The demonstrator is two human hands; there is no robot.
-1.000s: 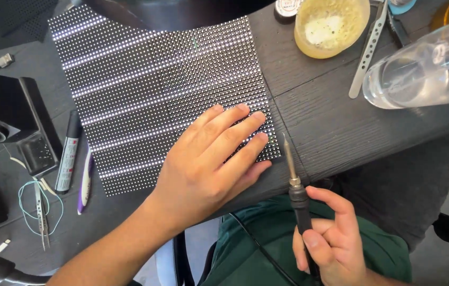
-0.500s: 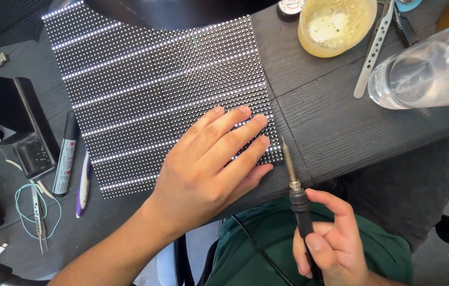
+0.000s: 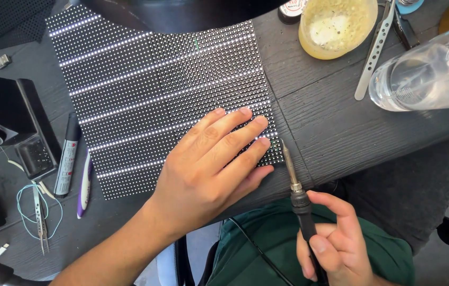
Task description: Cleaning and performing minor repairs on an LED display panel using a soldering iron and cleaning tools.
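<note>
Left grip spread flat on LED panel; right grip pinching soldering iron, tip at panel's 4 o'clock corner.

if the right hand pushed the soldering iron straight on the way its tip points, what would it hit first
Probably the lower right corner of the dotted black LED panel, beside the left hand's fingertips. The right hand holds the black-handled soldering iron just short; height is unclear.
</note>
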